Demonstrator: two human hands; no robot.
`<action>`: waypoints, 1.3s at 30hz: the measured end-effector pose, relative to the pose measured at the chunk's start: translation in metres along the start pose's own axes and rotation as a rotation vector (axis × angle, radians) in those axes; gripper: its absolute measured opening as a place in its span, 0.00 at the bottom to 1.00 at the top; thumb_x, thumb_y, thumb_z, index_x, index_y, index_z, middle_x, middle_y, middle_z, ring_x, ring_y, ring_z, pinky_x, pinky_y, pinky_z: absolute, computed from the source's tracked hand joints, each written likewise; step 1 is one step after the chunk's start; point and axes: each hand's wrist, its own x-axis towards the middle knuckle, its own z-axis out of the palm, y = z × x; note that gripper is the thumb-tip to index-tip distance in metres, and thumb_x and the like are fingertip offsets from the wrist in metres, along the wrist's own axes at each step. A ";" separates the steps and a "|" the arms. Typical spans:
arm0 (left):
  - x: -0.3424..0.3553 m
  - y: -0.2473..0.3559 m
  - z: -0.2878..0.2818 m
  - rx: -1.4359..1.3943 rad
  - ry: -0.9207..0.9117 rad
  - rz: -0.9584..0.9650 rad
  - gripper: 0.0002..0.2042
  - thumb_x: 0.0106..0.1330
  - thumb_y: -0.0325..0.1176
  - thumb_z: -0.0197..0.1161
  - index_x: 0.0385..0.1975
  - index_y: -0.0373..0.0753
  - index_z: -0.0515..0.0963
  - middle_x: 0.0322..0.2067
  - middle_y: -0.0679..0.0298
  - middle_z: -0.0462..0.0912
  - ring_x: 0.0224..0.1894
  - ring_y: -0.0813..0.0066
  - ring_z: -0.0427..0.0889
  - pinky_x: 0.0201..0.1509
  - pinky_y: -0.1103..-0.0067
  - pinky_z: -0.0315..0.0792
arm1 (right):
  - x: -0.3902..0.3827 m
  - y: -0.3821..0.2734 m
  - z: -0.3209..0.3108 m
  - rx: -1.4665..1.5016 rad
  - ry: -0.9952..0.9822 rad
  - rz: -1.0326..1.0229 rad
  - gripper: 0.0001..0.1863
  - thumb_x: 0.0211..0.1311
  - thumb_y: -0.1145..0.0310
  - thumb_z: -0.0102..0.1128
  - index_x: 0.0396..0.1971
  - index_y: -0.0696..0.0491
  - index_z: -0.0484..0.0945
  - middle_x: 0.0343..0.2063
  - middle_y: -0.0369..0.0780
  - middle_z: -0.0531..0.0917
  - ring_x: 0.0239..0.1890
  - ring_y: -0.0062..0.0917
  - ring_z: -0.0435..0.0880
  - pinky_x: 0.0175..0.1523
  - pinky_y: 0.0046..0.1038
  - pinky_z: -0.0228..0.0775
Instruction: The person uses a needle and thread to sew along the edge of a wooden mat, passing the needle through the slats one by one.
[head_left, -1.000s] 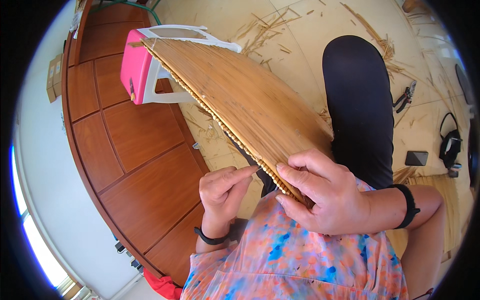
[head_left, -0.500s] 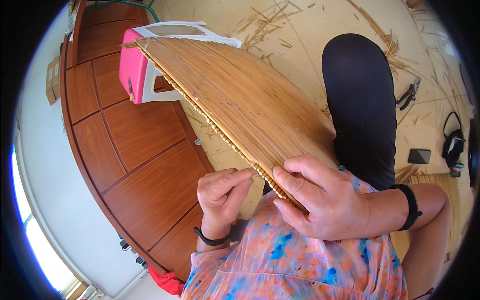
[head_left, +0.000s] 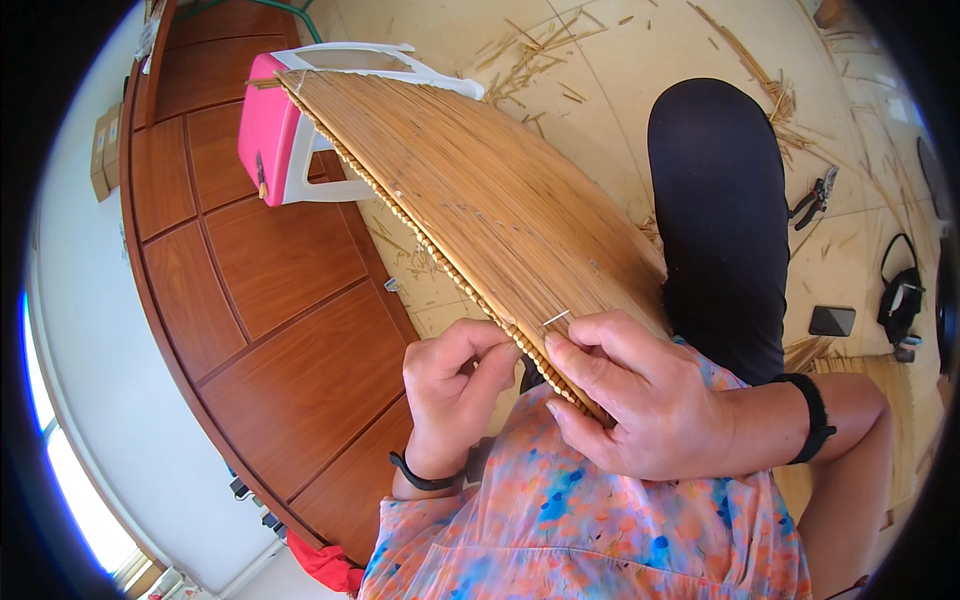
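A curved panel of packed brown strips [head_left: 470, 190], edged with pale knobbly ends, runs from a pink-and-white plastic stool [head_left: 258, 130] to my body. My right hand [head_left: 645, 390] is closed on the panel's near edge, thumb on the top face. A thin white needle-like piece [head_left: 555, 319] shows just above my right fingers. My left hand [head_left: 455, 385] is pinched at the knobbly edge, left of my right hand; what its fingertips hold is hidden.
A red-brown wooden furniture panel [head_left: 245, 320] fills the left side. On the tiled floor [head_left: 605, 130] lie scattered strips [head_left: 525, 45], pruning shears [head_left: 812, 198], a phone [head_left: 832, 320], a black strapped bag [head_left: 898, 295] and a bundle of pale strips [head_left: 880, 440]. My dark-clad knee [head_left: 715, 200] rises at right.
My left fingers have curled further in at the edge, the index now bent rather than stretched along it. The white needle-like piece has appeared above my right fingers.
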 end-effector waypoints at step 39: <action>0.032 0.066 -0.015 0.748 0.117 0.959 0.05 0.56 0.30 0.63 0.26 0.36 0.76 0.28 0.56 0.78 0.32 0.54 0.79 0.33 0.65 0.72 | -0.009 -0.017 0.003 -0.258 0.136 0.092 0.16 0.41 0.77 0.67 0.36 0.62 0.81 0.25 0.41 0.78 0.18 0.21 0.77 0.26 0.22 0.72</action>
